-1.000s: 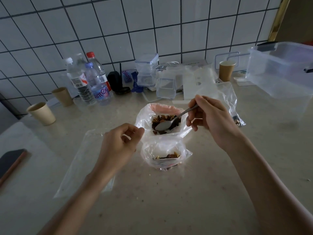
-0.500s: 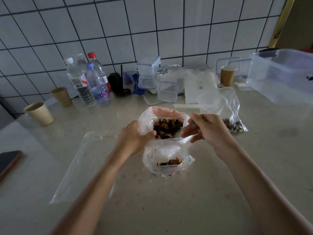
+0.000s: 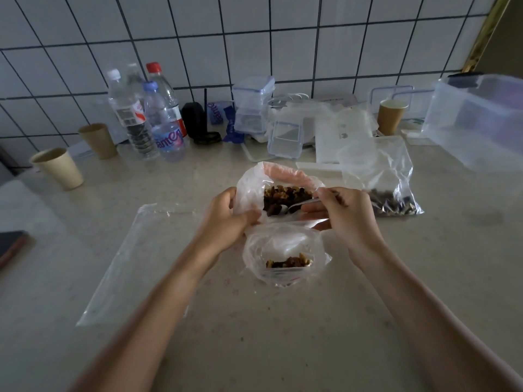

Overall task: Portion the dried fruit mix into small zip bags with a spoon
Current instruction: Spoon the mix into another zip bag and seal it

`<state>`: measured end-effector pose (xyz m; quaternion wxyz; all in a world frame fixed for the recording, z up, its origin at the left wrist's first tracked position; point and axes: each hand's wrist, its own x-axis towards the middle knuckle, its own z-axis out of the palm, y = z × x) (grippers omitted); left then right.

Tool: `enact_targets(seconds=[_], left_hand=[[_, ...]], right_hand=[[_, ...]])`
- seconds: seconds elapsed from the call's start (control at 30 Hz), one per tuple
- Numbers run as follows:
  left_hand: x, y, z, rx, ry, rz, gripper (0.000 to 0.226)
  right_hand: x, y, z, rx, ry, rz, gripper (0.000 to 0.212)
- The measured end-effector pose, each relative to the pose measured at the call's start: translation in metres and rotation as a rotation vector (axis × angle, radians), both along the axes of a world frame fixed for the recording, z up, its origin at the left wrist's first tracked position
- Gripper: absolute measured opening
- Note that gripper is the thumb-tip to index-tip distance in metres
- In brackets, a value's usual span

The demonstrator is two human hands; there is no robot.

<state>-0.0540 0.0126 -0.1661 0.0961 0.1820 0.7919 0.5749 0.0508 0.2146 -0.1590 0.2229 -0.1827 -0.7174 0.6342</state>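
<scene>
L hand (image 3: 226,219) grips rim of clear source bag of brown dried fruit mix (image 3: 285,198), just behind small zip bag (image 3: 283,250) on worktop (image 3: 283,335). R hand (image 3: 343,213) fingers pinch metal spoon (image 3: 297,206), bowl in mix. I'd say: keep mouth wide, dig under, lift level.

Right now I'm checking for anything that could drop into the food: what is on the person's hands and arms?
Nothing that shows. The left hand and right hand are bare, without gloves, and no ring, watch or bracelet is visible. Both forearms are uncovered down to the bottom edge of the view, with no sleeve in sight.
</scene>
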Motion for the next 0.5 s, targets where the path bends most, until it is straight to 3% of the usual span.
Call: enact_targets(seconds=[0.5], left_hand=[[0.004, 0.002, -0.004, 0.08, 0.04, -0.011, 0.026]], right_hand=[[0.005, 0.001, 0.012, -0.34, -0.086, 0.142, 0.03]])
